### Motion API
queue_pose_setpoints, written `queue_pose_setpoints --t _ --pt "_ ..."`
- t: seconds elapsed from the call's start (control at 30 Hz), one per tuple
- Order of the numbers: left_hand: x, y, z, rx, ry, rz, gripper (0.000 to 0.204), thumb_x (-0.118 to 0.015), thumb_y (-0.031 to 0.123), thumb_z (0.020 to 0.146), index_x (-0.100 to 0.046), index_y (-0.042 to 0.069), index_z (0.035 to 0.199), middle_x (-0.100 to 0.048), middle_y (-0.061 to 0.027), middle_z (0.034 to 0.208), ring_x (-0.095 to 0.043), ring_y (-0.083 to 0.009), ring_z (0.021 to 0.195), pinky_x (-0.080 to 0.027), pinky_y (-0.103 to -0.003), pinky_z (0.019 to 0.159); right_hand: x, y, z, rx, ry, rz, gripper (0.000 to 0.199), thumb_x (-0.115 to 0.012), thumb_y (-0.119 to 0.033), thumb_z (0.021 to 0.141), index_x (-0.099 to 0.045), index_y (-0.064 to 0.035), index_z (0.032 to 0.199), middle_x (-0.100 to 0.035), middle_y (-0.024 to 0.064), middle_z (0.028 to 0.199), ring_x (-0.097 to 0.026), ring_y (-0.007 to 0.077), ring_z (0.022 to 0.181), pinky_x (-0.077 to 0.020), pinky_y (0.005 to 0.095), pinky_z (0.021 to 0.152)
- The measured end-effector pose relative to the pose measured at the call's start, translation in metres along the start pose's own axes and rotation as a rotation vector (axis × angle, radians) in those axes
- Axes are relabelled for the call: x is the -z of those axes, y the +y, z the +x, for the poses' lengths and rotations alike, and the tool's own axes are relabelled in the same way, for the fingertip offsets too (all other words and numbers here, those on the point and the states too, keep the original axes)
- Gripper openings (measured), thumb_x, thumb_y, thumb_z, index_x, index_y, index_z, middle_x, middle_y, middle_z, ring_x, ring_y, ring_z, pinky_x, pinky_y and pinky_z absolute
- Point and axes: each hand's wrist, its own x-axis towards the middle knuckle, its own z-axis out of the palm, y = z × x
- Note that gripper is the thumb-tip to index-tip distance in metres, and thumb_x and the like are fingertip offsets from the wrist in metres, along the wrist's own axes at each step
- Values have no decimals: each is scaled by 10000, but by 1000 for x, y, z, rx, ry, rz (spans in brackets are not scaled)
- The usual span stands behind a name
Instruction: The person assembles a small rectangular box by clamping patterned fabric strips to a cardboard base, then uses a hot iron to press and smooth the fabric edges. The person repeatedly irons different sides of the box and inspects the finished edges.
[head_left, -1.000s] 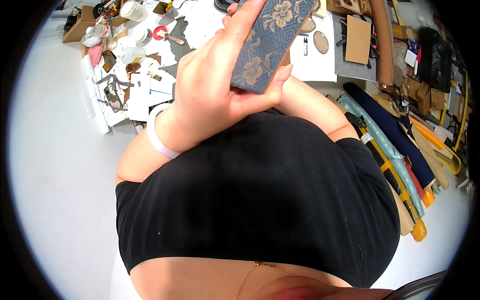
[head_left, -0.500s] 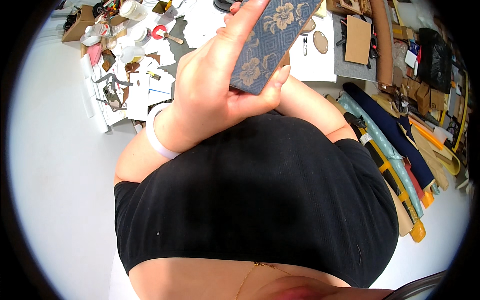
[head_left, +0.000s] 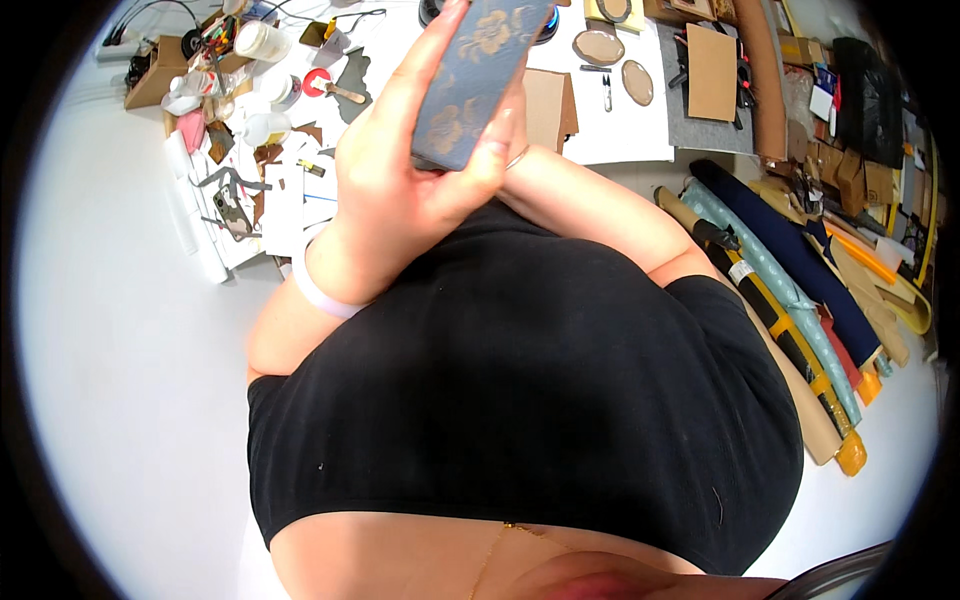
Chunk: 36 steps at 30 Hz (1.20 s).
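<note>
A flat rectangular blue piece [head_left: 470, 95] with a tan flower pattern is tilted up in front of my chest. My left hand [head_left: 385, 165] grips it along its left edge and lower end, the thumb bent round the near right corner. A white band circles my left wrist. My right forearm reaches in from the right, and my right hand [head_left: 516, 112] is mostly behind the patterned piece. Its fingers are hidden, so whether it holds the piece cannot be seen. Past it on the table lies a beige sheet [head_left: 545, 100] with a brown edge.
On the white table are brown oval pieces [head_left: 637, 82], a marker [head_left: 607, 94], a tan board [head_left: 712, 72] on a grey mat, and a red lid [head_left: 317, 82] with a brush. Jars, scraps and a phone [head_left: 232, 213] crowd the left. Fabric rolls [head_left: 775, 290] lie at right.
My left hand and the patterned piece have shifted left and slightly down, and the piece has tilted. More of the table beyond it now shows, including the beige sheet.
</note>
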Motion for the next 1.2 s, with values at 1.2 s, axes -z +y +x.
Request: queue_pose_setpoints --t 1.2 --pt "37 -79 -87 1053 282 96 223 -801 99 864 -699 1 1036 -665 -18 914 -584 -98 833 -481 -265 734 250 61 324 -17 -543 -1887 773 -776 -658 793 -676 1 1184 -736 223 1034 -705 396 982 -547 436 876"
